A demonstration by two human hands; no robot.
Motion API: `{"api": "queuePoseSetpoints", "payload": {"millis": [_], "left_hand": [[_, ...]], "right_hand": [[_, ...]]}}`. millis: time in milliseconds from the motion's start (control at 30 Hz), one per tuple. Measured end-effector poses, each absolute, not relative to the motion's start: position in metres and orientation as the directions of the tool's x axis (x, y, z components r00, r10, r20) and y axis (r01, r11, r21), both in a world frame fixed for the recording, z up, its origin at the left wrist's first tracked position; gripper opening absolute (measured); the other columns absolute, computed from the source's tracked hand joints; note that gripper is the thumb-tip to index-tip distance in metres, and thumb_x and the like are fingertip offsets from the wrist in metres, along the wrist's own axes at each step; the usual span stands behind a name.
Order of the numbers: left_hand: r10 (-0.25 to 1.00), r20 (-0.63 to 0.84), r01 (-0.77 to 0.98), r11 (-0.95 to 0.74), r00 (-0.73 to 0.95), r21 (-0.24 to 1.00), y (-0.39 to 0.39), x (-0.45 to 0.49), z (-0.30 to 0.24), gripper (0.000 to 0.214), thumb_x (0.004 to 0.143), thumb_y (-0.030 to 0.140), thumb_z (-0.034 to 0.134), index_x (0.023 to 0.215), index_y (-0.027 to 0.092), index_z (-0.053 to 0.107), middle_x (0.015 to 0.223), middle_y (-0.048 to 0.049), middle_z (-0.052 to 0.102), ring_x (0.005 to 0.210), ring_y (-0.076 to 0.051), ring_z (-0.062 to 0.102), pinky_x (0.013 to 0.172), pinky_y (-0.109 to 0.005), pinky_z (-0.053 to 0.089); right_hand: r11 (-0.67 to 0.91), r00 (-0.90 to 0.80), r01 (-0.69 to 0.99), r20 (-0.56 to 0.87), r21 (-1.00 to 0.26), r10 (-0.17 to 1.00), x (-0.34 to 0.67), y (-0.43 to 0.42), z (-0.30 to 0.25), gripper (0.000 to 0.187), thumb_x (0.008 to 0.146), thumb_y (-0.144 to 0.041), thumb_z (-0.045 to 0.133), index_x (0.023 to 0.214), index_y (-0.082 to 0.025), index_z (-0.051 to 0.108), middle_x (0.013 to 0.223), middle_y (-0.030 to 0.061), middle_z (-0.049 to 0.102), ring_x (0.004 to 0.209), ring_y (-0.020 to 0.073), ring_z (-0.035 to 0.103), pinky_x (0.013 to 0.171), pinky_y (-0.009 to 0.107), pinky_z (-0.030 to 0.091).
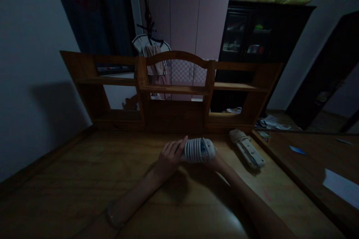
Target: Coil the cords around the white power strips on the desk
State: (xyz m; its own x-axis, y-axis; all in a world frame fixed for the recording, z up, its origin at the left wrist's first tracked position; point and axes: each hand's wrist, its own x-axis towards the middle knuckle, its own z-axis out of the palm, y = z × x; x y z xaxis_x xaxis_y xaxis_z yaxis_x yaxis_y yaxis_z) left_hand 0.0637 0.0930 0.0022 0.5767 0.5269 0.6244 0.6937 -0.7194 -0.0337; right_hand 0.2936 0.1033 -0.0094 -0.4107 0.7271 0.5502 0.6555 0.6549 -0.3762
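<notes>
A white power strip with its cable wound round it (199,150) is held just above the wooden desk (84,179), near the back. My left hand (170,155) grips its left end, fingers curled over the top. My right hand (215,162) sits under its right end and is mostly hidden behind it. A second white power strip with a coiled cord (246,148) lies on the desk to the right, apart from both hands.
A wooden shelf hutch (174,89) stands along the desk's back edge. A second darker table (308,171) adjoins on the right with white paper (340,186) and a blue card (296,150). Pink wardrobe, hanging clothes and a dark cabinet stand behind. The room is dim.
</notes>
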Motion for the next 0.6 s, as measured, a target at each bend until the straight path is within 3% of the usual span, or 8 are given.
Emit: {"api": "queuePoseSetpoints", "payload": {"millis": [233, 367, 467, 600], "left_hand": [[0.577, 0.659, 0.689, -0.714, 0.483, 0.12, 0.094, 0.062, 0.003, 0.071, 0.087, 0.03, 0.052, 0.147, 0.017, 0.014, 0.134, -0.0145, 0.047, 0.113, -0.027, 0.05, 0.098, -0.043, 0.039], [0.59, 0.67, 0.665, -0.722, 0.451, 0.189, 0.092, 0.063, 0.003, 0.074, 0.086, 0.03, 0.054, 0.147, 0.019, 0.013, 0.135, -0.0141, 0.047, 0.116, -0.027, 0.05, 0.099, -0.042, 0.041], [0.633, 0.671, 0.652, -0.702, 0.387, 0.286, 0.091, 0.064, 0.003, 0.073, 0.085, 0.024, 0.053, 0.146, 0.02, 0.014, 0.135, -0.0139, 0.048, 0.115, -0.025, 0.053, 0.094, -0.038, 0.046], [0.693, 0.655, 0.631, -0.66, 0.3, 0.409, 0.09, 0.064, 0.005, 0.08, 0.078, 0.02, 0.057, 0.145, 0.021, 0.013, 0.134, -0.0135, 0.05, 0.108, -0.026, 0.06, 0.084, -0.036, 0.052]], "right_hand": [[0.694, -0.353, 0.508, 0.612, -0.51, 0.708, 0.286, 0.096, -0.002, 0.039, 0.075, -0.017, 0.054, 0.114, -0.015, 0.059, 0.119, 0.0121, 0.058, 0.115, 0.025, 0.052, 0.099, 0.04, 0.04], [0.655, -0.336, 0.541, 0.579, -0.527, 0.743, 0.284, 0.095, 0.0, 0.026, 0.078, -0.016, 0.052, 0.103, -0.014, 0.059, 0.099, 0.0093, 0.064, 0.089, 0.0199, 0.06, 0.078, 0.03, 0.048], [0.622, -0.316, 0.6, 0.566, -0.503, 0.762, 0.279, 0.09, 0.007, 0.012, 0.082, -0.02, 0.052, 0.092, -0.015, 0.057, 0.08, 0.0041, 0.062, 0.065, 0.0137, 0.054, 0.058, 0.022, 0.043], [0.645, -0.323, 0.62, 0.603, -0.448, 0.729, 0.274, 0.082, 0.018, 0.018, 0.086, -0.024, 0.052, 0.102, -0.017, 0.054, 0.084, 0.0037, 0.062, 0.064, 0.0126, 0.054, 0.056, 0.021, 0.041]]}}
